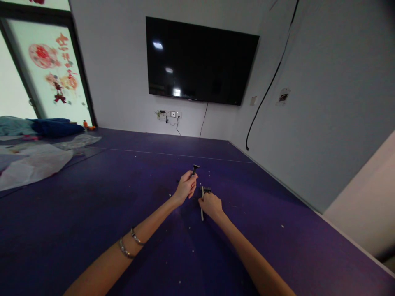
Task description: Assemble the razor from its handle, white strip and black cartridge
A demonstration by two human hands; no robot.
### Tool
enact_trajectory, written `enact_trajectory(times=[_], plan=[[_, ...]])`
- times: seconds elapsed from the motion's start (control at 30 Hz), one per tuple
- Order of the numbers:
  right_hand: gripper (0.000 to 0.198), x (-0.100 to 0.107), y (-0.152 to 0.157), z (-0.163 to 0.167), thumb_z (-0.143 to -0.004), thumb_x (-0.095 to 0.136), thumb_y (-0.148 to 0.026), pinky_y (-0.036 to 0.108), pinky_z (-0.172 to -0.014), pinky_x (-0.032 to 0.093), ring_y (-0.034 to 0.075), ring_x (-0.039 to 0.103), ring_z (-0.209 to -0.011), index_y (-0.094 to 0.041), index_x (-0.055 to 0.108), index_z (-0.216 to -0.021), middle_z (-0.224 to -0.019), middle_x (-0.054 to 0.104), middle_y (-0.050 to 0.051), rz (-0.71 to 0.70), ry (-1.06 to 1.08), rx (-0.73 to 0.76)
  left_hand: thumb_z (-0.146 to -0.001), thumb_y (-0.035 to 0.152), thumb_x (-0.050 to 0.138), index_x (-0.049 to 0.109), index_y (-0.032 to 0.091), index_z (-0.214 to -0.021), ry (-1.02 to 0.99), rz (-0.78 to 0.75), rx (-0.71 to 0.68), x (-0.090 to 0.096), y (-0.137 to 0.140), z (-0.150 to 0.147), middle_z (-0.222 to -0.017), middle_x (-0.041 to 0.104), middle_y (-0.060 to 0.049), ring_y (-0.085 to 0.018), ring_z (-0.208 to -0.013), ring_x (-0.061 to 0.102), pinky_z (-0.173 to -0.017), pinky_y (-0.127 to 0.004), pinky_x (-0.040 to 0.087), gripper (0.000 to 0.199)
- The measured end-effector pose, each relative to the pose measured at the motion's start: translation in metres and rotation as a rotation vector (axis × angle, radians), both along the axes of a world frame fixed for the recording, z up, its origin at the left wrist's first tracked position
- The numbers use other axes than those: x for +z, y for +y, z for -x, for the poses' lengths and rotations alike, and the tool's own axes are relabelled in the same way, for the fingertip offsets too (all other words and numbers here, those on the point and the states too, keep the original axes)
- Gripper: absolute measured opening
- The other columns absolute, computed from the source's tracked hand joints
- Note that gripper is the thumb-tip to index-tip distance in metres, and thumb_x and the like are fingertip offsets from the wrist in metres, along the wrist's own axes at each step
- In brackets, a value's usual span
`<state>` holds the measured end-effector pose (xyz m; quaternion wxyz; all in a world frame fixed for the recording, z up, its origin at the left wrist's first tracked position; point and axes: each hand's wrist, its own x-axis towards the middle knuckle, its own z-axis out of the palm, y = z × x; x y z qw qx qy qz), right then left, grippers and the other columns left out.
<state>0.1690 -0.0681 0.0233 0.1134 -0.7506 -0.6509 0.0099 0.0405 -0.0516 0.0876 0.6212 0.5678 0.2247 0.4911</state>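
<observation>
The person's left hand grips a hammer-like tool, head beyond its fingers; just rightward, the right hand pinches a slim pale strip, long axis pointing forward.

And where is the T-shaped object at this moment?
In the head view, the T-shaped object is just below centre, held in the left hand, above and left of the right hand.

a broad purple surface spreads before me, a thin pale line crossing its far part. far left i see dark blue cloth, pale teal cloth, crumpled whitish sheeting nearer; small white bits lie scattered about.
</observation>
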Motion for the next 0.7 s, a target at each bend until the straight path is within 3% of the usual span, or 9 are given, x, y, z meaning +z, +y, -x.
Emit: enact_trajectory(times=[0.2, 0.33, 0.53, 0.7], plan=[[0.039, 0.003, -0.001, -0.002, -0.082, 0.041, -0.041, 0.034, -0.069, 0.047, 0.027, 0.065, -0.082, -0.014, 0.069, -0.088, -0.088, 0.068, 0.016, -0.006, 0.003, 0.003, -0.076, 0.04, 0.057, 0.043, 0.019, -0.077, 0.01, 0.017, 0.007, -0.002, 0.0, 0.0, -0.048, 0.032, 0.011, -0.001, -0.026, 0.023, -0.026, -0.013, 0.018, 0.026], [0.044, 0.011, 0.006, -0.023, -0.084, 0.037, -0.047, 0.032, -0.068, 0.045, 0.025, 0.065, -0.081, -0.018, 0.07, -0.083, -0.085, 0.068, 0.014, -0.044, 0.018, -0.013, -0.077, 0.039, 0.055, 0.042, 0.019, -0.076, 0.019, 0.01, 0.005, -0.006, 0.001, -0.001, -0.048, 0.032, 0.011, -0.001, -0.027, 0.023, -0.026, -0.013, 0.018, 0.023], [0.027, 0.014, 0.026, -0.063, -0.083, 0.045, -0.032, 0.026, -0.068, 0.043, 0.019, 0.062, -0.084, -0.023, 0.069, -0.091, -0.092, 0.066, 0.007, -0.111, 0.126, 0.072, -0.077, 0.038, 0.054, 0.041, 0.02, -0.075, 0.023, 0.002, 0.015, -0.01, 0.004, 0.0, -0.048, 0.031, 0.011, -0.002, -0.027, 0.024, -0.025, -0.014, 0.019, 0.023], [0.026, 0.007, 0.043, -0.074, -0.082, 0.048, -0.028, 0.022, -0.076, 0.041, 0.016, 0.058, -0.09, -0.022, 0.069, -0.096, -0.099, 0.062, 0.006, -0.108, 0.168, 0.213, -0.077, 0.039, 0.055, 0.041, 0.02, -0.075, 0.025, 0.005, 0.013, -0.012, 0.006, 0.001, -0.049, 0.032, 0.011, -0.001, -0.027, 0.024, -0.026, -0.014, 0.02, 0.024]])
